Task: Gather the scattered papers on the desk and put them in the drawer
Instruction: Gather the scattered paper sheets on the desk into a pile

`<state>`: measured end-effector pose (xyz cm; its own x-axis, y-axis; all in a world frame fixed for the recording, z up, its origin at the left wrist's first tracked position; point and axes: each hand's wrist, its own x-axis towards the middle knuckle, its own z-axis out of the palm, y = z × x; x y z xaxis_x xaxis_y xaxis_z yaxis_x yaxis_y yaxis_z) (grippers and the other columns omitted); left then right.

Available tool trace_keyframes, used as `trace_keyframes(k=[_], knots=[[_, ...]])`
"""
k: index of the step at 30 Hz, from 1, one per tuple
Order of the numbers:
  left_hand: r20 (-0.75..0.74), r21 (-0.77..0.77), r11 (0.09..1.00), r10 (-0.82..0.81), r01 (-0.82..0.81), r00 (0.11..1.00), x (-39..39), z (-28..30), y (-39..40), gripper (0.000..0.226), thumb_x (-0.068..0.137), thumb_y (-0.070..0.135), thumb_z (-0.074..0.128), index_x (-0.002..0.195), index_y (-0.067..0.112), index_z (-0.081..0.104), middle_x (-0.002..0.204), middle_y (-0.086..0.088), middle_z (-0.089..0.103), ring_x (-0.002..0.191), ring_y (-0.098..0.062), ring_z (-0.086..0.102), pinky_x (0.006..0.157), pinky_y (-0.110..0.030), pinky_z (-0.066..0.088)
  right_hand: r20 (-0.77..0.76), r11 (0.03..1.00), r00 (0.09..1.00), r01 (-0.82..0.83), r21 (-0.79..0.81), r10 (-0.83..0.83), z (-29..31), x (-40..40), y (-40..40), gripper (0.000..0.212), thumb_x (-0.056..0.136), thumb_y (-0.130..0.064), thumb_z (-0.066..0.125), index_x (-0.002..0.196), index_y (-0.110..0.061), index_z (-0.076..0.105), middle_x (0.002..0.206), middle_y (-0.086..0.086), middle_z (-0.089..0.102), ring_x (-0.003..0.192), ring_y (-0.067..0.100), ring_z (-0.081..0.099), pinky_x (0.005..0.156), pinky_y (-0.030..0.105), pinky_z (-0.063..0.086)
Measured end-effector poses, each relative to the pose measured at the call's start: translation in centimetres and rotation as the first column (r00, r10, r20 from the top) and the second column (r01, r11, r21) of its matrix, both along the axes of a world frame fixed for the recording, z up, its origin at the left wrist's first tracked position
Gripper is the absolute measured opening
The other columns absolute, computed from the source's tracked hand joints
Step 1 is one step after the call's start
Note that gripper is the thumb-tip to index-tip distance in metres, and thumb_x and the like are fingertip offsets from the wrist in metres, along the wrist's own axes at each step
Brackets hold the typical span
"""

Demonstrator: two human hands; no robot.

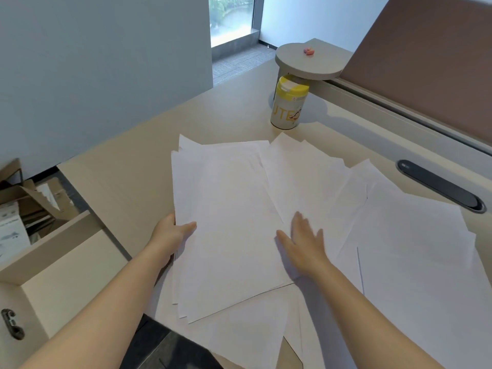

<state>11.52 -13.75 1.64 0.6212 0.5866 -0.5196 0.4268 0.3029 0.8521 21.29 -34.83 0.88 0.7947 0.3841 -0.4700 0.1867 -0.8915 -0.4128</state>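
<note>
1. Left hand (174,230) grips the left edge of the gathered stack (229,225): thumb lies on top, the other fingers are hidden under the sheets.
2. Right hand (303,243) lies flat on the papers with fingers spread and straight, pinching nothing; it is slightly blurred.
3. Step in hand, as you'd judge it: gathering, roughly midway. You have one rough pile between your hands, but loose sheets (415,235) are spread to the right of your right hand, and more poke out toward you, over the tabletop (127,182) edge.
4. Next move calls for sweeping those right-side sheets in toward the pile with the flat right hand while the left hand pins the stack, then squaring the edges.
5. Drawer (66,265) sits open just left of your left forearm, below tabletop level; the carry would be short.
6. Papers look plain white, thin, blank; they are fanned and overlapping at mixed angles with corners sticking out on the far side. Likely to slide over each other.
7. Yellow-lidded canister (288,102) stands well beyond your right hand, apart from the papers.
</note>
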Motion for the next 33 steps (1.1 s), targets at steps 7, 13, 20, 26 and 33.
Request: trace_keyframes(k=[7,13,20,26,33], knots=[[-0.097,0.105,0.994,-0.015,0.025,0.995,0.3,-0.8,0.0,0.015,0.078,0.006,0.061,0.082,0.02,0.063,0.117,-0.015,0.066,0.103,-0.032,0.063,0.1,-0.049,0.046,0.09,0.916,0.926,0.342,0.208,-0.366,0.7,1.8,-0.7,0.059,0.091,-0.025,0.046,0.142,-0.003,0.024,0.151,0.014,0.028,0.139,0.031,0.021,0.114,0.039,0.02],[-0.091,-0.002,0.996,-0.083,0.084,0.992,0.9,0.0,-1.0,0.042,0.08,0.002,0.061,0.121,0.003,0.051,0.124,-0.007,0.055,0.106,-0.023,0.053,0.103,-0.041,0.037,-0.216,0.83,0.912,0.408,0.38,-0.349,1.0,1.1,1.5,0.06,0.09,-0.015,0.049,0.141,-0.003,0.02,0.144,0.015,0.037,0.132,0.029,0.037,0.104,0.03,0.031],[-0.047,0.222,0.972,0.088,-0.075,0.995,-1.4,0.9,1.4,0.041,0.087,-0.009,0.048,0.127,-0.011,0.046,0.134,-0.026,0.05,0.115,-0.034,0.054,0.086,-0.032,0.035,-0.347,0.79,0.876,0.463,0.403,-0.336,1.8,0.1,3.8,0.063,0.087,-0.018,0.053,0.141,-0.004,0.022,0.145,0.013,0.036,0.134,0.026,0.036,0.105,0.031,0.033],[0.06,0.173,0.969,0.166,-0.174,0.984,-3.0,3.4,3.8,0.045,0.088,0.0,0.051,0.132,-0.001,0.045,0.137,-0.02,0.05,0.119,-0.034,0.052,0.093,-0.034,0.039,-0.467,0.664,0.824,0.547,0.511,-0.32,3.0,-0.6,5.4,0.08,0.06,-0.034,0.072,0.126,-0.001,0.041,0.126,0.011,0.055,0.112,0.028,0.055,0.101,0.039,0.044],[0.088,0.063,0.998,-0.009,0.003,0.996,-0.4,4.6,-1.3,0.032,0.089,-0.007,0.046,0.12,-0.007,0.052,0.094,-0.008,0.069,0.078,-0.024,0.069,0.091,-0.034,0.038,-0.474,0.591,0.822,0.561,0.579,-0.316,5.4,-0.1,0.6,0.013,0.089,-0.005,0.049,0.101,-0.01,0.047,0.075,0.0,0.049,0.066,0.012,0.048,0.053,0.01,0.042]])
